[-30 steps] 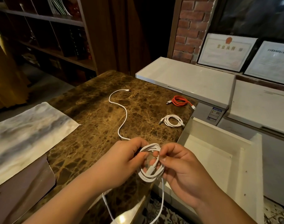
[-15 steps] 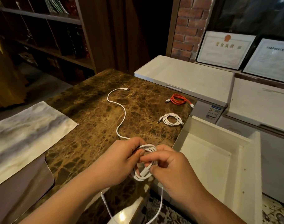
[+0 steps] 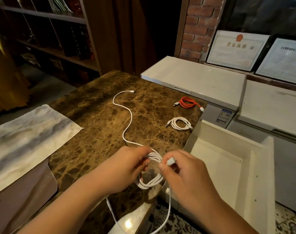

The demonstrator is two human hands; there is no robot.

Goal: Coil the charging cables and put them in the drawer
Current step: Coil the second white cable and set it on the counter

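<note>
Long white charging cable [image 3: 127, 114]: partly coiled. Several loops hang bunched between both hands at the near right corner of the brown veined marble countertop [image 3: 100, 119]. The uncoiled length runs in an S-curve across the surface toward its far edge and ends in a small plug lying flat. A further slack length drops below the loops, past the near edge of the countertop.

Left hand [image 3: 125, 168]: fingers and thumb curled round the top of the loop bundle, pinching the strands together.

Right hand [image 3: 186, 173]: thumb and forefinger pinch a pale connector end of the same cable, just beside the left-hand grip; the other fingers are curled underneath, partly hidden.

Small coiled white cable [image 3: 179, 123]: lies flat near the right edge of the countertop, apart from both hands.

Coiled orange-red cable with white plugs [image 3: 188, 103]: lies flat at the far right corner of the countertop, beyond the white coil; one plug reaches the right edge.

Open white drawer [image 3: 255, 164]: pulled out just beside the right edge of the countertop; the visible interior holds no cables.

Grey-and-white mottled cloth [image 3: 26, 139]: spread over the left edge of the countertop.

White chest-type cabinets [image 3: 194, 76]: stand beyond the far right corner of the countertop.

Two framed documents [image 3: 236, 49]: lean against the wall behind the cabinets, beside a red brick pillar [image 3: 196, 27].

Dark wooden shelving [image 3: 47, 31]: stands at far left.
</note>
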